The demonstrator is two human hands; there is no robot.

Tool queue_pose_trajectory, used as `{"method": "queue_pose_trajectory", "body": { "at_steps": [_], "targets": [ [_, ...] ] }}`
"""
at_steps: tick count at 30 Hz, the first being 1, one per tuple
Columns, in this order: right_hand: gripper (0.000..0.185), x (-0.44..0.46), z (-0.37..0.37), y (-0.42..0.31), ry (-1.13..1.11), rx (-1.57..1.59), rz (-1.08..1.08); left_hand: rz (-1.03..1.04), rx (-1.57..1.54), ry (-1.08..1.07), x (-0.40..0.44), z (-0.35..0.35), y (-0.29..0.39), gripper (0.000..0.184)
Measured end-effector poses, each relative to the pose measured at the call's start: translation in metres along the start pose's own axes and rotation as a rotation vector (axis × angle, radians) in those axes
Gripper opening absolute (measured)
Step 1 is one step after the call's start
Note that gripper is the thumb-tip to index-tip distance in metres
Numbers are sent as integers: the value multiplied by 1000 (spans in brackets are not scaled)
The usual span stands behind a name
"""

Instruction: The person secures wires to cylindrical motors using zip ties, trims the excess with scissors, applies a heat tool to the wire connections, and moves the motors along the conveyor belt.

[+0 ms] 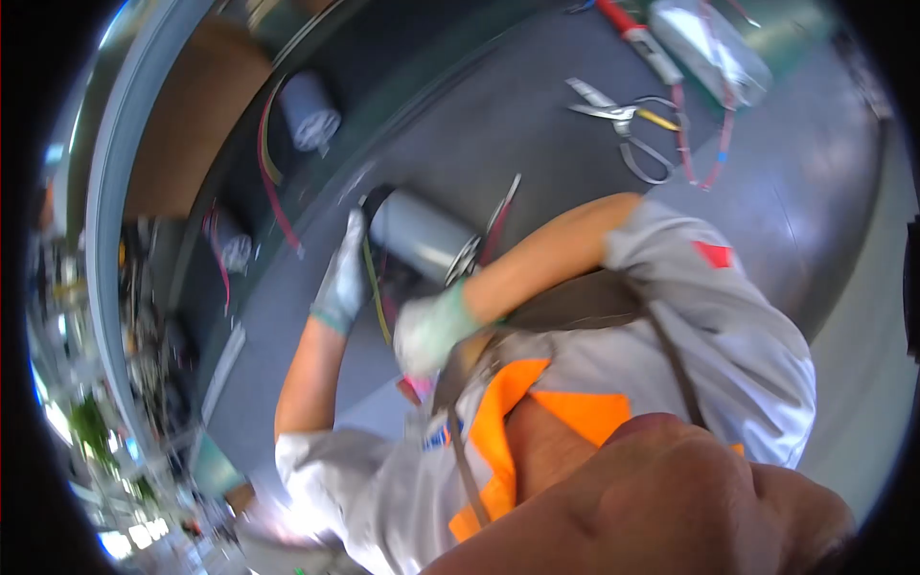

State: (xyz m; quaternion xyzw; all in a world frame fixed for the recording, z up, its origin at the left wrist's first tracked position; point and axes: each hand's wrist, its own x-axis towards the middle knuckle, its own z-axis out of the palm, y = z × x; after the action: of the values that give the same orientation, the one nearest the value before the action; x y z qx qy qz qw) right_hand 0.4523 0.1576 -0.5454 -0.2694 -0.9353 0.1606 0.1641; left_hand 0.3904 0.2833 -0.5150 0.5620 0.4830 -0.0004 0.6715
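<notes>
A grey cylinder, looking like an electric motor (422,230), lies in front of me with a dark far end and a silvery near end. My left hand (343,278), in a pale glove, is beside its dark end with fingers stretched out. Whether it touches the cylinder is unclear. A yellow-green wire (375,287) runs down between the cylinder and my hands. My right hand (431,333), also gloved, is just below the silvery end, near the wire's lower end. Motion smears its fingers, so its grip is hidden. Something pink (414,387) shows below it.
Two similar cylinders with wires, one larger-looking (310,113) and one at far left (230,244), lie beyond. Scissors (623,120), a red-and-white tool (640,40) and a clear plastic package (711,50) are at upper right on the dark work surface (767,201).
</notes>
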Motion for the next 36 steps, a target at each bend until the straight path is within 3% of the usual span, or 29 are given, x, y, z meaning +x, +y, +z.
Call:
{"method": "queue_pose_trajectory", "body": {
  "at_steps": [2, 4, 7, 8, 9, 11, 13, 14, 16, 18, 20, 22, 25, 27, 30, 32, 33, 34, 36],
  "targets": [
    [26, 30, 56, 11, 35, 309, -179, -102, 287, 95, 5, -1, 13, 63],
    [35, 13, 1, -2, -116, 473, 14, -63, 305, 129, 15, 1, 16, 57],
    [38, -84, -49, 24, 475, 429, -77, 121, 284, 254, 30, 12, 5, 40],
    [38, -141, -92, 20, 386, 534, 201, 214, 249, 252, 39, 14, -2, 38],
    [35, -196, -114, 17, 538, 501, 364, 271, 147, 215, 44, 20, -6, 34],
    [35, -307, -142, 0, 776, -3, 653, 281, 45, 176, 50, 27, -11, 31],
    [29, -404, -141, -1, 1166, 42, 1218, 260, -33, 148, 49, 37, -11, 27],
    [28, -423, -158, -3, 1310, 50, 1601, 262, -39, 145, 46, 43, -11, 27],
    [30, -499, -159, 30, 1366, -157, 1778, 239, -25, 143, 41, 51, -11, 27],
    [33, -558, -154, 70, 1095, -365, 1790, 246, -39, 134, 40, 63, -13, 29],
    [38, -582, -148, 120, 701, -671, 1666, 264, -104, 131, 40, 71, -20, 28],
    [40, -587, -142, 160, 657, -414, 1666, 251, -79, 150, 32, 77, -17, 27],
    [35, -587, -136, 199, 486, -520, 1666, 275, 15, 136, 30, 77, -15, 31],
    [34, -584, -141, 197, 518, -664, 1620, 274, 149, 134, 30, 72, -11, 34],
    [36, -577, -159, 168, 604, -473, 1729, 402, 609, 60, 40, 51, -5, 48],
    [24, -590, -154, 156, 926, -454, 1684, 476, 749, -16, 40, 49, 9, 48],
    [24, -599, -156, 146, 977, -581, 1556, 287, 795, -59, 38, 51, 24, 50],
    [24, -600, -163, 134, 1022, -703, 1421, 239, 719, -99, 37, 52, 32, 50],
    [22, -583, -177, 109, 1492, -257, 1381, 71, 700, -202, 25, 56, 56, 51]
  ]
}}
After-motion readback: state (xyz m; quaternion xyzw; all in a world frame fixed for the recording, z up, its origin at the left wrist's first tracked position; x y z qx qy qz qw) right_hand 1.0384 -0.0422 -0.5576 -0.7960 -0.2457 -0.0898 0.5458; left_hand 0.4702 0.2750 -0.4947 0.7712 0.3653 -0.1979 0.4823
